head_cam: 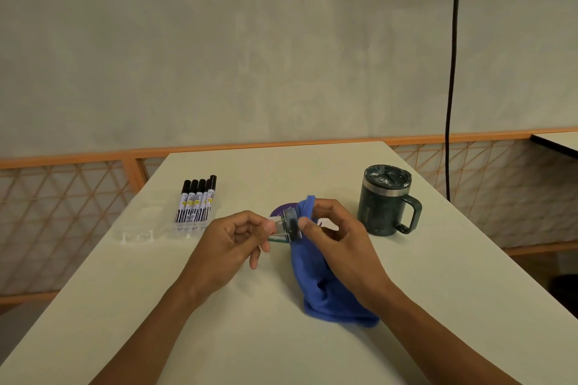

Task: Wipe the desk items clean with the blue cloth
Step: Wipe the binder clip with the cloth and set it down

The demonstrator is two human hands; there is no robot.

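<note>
Blue cloth (325, 284), pinched in the right hand (341, 241), touches a small item (289, 226) pinched by the left hand (231, 237).

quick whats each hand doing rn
Left hand: closed, pinching the clip.
Right hand: closed, holding the cloth against the clip.
</note>
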